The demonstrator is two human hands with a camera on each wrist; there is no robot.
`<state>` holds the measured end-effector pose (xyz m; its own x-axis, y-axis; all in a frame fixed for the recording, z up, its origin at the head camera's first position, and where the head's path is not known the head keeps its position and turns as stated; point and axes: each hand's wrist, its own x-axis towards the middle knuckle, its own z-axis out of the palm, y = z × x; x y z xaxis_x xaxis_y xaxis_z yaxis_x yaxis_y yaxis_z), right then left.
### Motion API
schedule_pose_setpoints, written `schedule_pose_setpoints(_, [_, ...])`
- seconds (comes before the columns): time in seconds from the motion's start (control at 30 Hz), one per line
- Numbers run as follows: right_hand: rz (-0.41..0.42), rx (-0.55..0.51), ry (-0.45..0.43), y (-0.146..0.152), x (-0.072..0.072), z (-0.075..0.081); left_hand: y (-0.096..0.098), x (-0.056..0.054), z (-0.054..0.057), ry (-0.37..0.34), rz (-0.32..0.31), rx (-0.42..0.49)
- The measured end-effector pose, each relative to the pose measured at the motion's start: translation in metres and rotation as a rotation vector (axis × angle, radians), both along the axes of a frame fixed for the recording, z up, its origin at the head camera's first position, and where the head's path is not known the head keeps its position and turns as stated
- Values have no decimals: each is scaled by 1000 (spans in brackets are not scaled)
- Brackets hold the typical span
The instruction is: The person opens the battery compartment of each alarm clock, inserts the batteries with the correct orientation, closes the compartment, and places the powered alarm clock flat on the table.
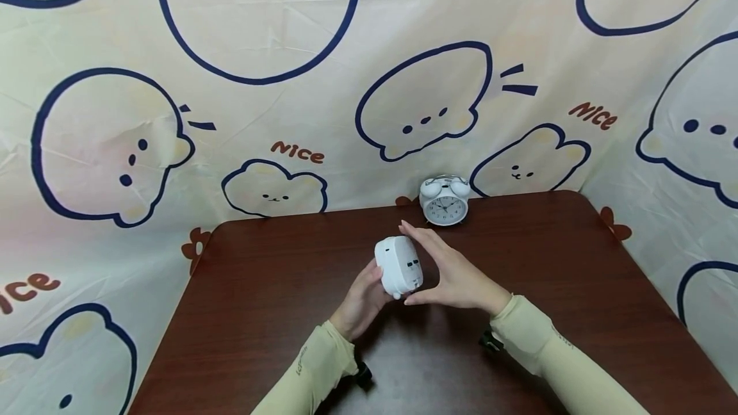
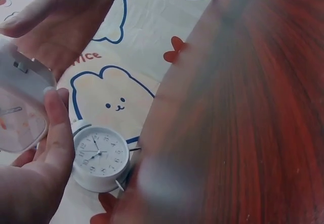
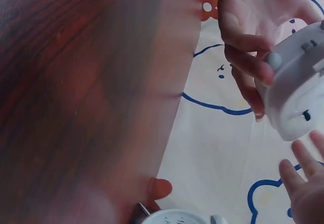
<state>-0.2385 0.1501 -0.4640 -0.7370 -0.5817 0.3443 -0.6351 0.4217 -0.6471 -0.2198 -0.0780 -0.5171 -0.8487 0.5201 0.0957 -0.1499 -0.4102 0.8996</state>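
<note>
My left hand point(image 1: 364, 303) grips a white rounded plastic device point(image 1: 398, 266) raised above the table, with small dark openings along its side. In the left wrist view, a clear-looking panel with orange marks covers one face of the device point(image 2: 20, 115), and the left-hand fingers point(image 2: 58, 123) curl along its edge. A small grey knob stands out near the left fingertips in the right wrist view. My right hand point(image 1: 455, 274) is spread around the device's right side, thumb low and fingers high. Its fingertips point(image 3: 298, 150) show apart beneath the device in the right wrist view.
A white twin-bell alarm clock point(image 1: 445, 202) stands at the back edge of the dark brown wooden table point(image 1: 277, 312). Behind and beside the table hangs a pale cloth point(image 1: 277, 107) printed with blue-outlined cartoon faces.
</note>
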Motion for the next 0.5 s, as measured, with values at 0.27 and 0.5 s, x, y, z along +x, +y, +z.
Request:
schedule_pose_setpoints(0.27, [18,34,111,-5,1,0,-2,0,0,-18,16,-20])
schedule_pose_setpoints(0.5, [-8,69,237,-11,4,1,-1,0,-2,-41,31,-33])
